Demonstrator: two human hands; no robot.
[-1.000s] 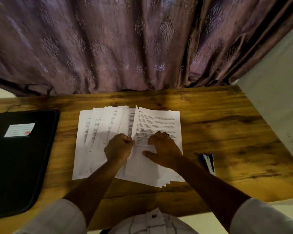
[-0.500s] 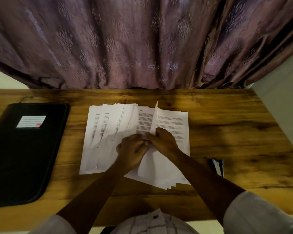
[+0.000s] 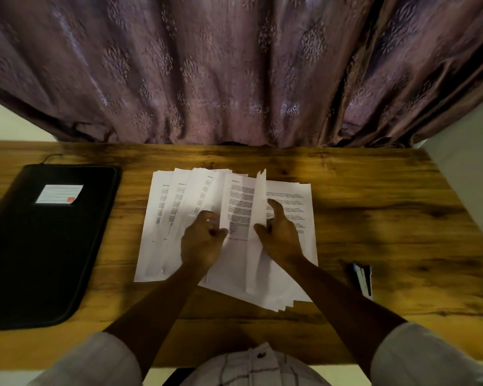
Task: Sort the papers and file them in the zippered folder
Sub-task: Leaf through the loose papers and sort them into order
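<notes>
Papers [image 3: 162, 232], white printed sheets, are lying at the middle of a brown wooden table [image 3: 388, 218], where a person is working through them with both hands. Part of the lot is sitting fanned out to the left in overlapping sheets, while the rest is resting as a loose stack [image 3: 293, 190] on the right. The left hand [image 3: 201, 243] is tucking its curled fingers under the edge of the fan's topmost sheet, thumb on top, pinching it. The right hand [image 3: 282, 238] is gripping a raised sheet [image 3: 258, 218] that is standing on edge between the two groups, with the thumb on one face and the forefinger stretched out. A black zippered folder [image 3: 48, 246] bearing a white label [image 3: 59, 194] is lying flat at the table's left, well apart from the papers and seemingly closed. Judging by this, sorting is proceeding but unfinished. Gathering the sheets, opening the folder and filing are all waiting to be done. A small dark object [image 3: 361, 277], too blurred to identify, is lying near the right forearm, and a purple patterned curtain [image 3: 234, 65] is hanging behind.
</notes>
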